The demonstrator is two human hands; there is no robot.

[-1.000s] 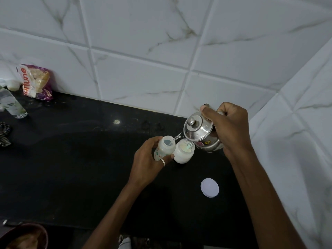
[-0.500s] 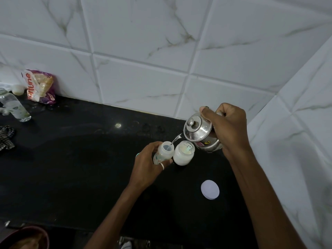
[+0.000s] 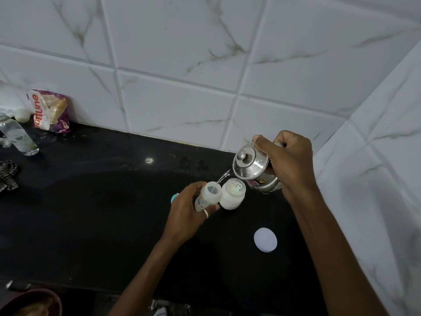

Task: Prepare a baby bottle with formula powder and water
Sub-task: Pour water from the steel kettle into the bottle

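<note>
My left hand grips a small open baby bottle standing on the black counter. My right hand holds a steel kettle tilted to the left, thumb on its lid. A thin stream of water runs from the spout into the bottle's mouth. Right beside the bottle stands an open white jar of formula powder. The jar's white lid lies flat on the counter to the right. A teal piece peeks out behind my left hand.
A tiled wall runs behind and along the right side. At the far left stand a clear plastic bottle, a purple food packet and a striped cloth. A dark bowl sits at the bottom left.
The kettle stays tilted and the water keeps running into the bottle. The view has shifted slightly; both hands hold their places.
</note>
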